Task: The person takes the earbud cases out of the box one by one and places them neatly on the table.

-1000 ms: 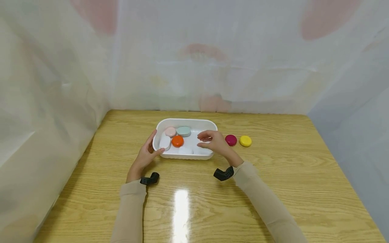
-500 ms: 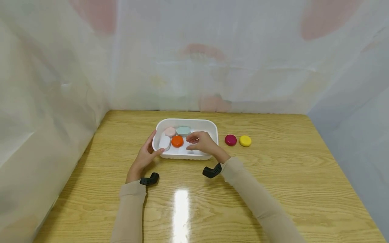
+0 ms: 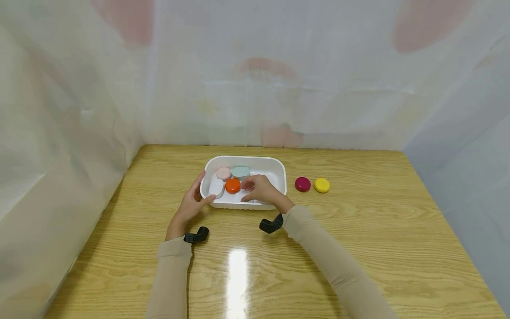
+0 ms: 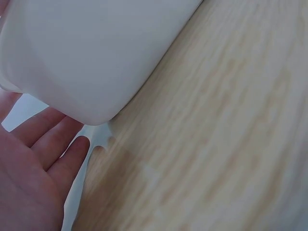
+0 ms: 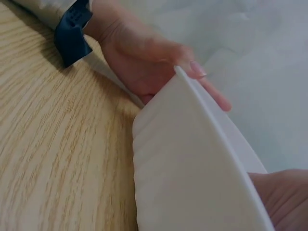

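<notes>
Table [image 3: 358,230]: wood, lower frame.
Tray [image 3: 244,160]: white, mid-frame.
Seen inside, four: orange disc [image 3: 233,186], white block [image 3: 217,188], pink disc [image 3: 223,173], green block [image 3: 241,172].
Right hand [image 3: 261,188]: thumb and fingertips apart beside orange disc.
Left hand [image 3: 189,206]: clamped on tray's end.
Two outside: crimson disc [image 3: 303,184], yellow disc [image 3: 322,185], centre-right.

Left grip [image 3: 190,207] holds white tray [image 3: 239,205] (right grip [image 3: 261,189] inside).
</notes>
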`<state>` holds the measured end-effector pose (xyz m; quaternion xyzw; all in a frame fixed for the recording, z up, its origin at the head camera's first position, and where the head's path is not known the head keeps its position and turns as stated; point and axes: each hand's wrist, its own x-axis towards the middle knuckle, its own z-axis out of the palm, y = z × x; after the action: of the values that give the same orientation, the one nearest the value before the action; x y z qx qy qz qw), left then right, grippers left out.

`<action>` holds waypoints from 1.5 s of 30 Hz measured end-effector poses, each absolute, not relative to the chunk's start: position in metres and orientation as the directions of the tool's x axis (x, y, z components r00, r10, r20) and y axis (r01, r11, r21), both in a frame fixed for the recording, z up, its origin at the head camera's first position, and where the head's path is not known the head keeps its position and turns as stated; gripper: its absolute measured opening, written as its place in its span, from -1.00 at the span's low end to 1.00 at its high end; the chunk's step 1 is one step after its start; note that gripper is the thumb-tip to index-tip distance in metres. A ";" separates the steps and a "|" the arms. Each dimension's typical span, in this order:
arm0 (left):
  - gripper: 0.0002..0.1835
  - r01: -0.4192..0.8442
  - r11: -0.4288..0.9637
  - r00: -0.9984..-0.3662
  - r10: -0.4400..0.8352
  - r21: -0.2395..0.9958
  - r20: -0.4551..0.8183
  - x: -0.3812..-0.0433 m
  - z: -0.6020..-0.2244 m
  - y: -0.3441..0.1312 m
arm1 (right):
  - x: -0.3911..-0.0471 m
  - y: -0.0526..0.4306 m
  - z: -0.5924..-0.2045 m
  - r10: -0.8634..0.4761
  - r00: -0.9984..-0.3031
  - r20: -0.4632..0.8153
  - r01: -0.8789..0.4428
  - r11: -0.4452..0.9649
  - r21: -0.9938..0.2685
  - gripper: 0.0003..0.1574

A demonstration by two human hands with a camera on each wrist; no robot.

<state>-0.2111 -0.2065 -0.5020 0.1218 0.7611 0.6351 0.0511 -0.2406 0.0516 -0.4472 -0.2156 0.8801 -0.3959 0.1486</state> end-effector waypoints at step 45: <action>-0.07 0.112 0.156 -0.965 0.253 0.981 0.070 -0.212 -0.503 -0.207 | -0.239 0.054 -0.445 -0.498 -0.863 -0.085 -0.311 0.656 -0.688 -0.53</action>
<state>-0.2121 -0.2072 -0.5033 0.1205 0.7582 0.6384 0.0551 -0.2388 0.0537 -0.4453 -0.2246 0.9000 -0.3486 0.1340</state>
